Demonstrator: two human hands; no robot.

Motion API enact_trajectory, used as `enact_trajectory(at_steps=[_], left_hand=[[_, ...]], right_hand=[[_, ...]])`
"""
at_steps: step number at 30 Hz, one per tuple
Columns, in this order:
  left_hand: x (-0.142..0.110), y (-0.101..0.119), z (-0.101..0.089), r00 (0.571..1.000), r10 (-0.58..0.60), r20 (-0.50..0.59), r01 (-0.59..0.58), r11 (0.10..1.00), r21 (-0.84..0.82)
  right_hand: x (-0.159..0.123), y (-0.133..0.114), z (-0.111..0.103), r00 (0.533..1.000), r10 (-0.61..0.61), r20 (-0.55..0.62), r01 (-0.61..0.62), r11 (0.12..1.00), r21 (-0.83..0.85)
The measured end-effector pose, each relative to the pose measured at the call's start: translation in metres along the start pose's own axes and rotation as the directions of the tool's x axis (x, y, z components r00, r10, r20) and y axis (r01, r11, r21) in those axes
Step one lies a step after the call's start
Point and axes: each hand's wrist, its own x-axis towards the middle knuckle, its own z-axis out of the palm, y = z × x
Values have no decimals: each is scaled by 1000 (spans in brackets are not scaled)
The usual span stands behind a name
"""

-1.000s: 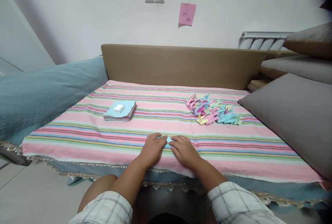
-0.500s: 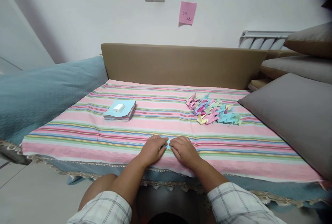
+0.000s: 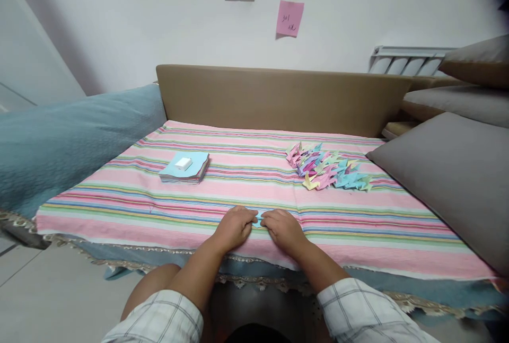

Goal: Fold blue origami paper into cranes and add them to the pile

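Pink, multicolour-striped cloth (image 3: 246, 189) spreads beneath my left hand (image 3: 235, 229) and right hand (image 3: 284, 230), both gripping one small light-blue folded paper (image 3: 257, 223), slightly apart.

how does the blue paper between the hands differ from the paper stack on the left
The blue paper is partly covered by the left hand and right hand; the paper stack is untouched. The paper stack is thick, with a white block on top; the blue paper shows only a small patch. Both show light blue.
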Motion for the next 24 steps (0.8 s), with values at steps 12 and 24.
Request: enact_trajectory(at_steps=[12,24], left_hand=[[1,-1,-4,999,-29,27,29,1000,0],[5,2,7,992,-123,-37,124,992,25]], right_hand=[[3,-6,0,997,76,-26,-74,995,71],[9,-11,9,971,229,-68,-224,972,73]])
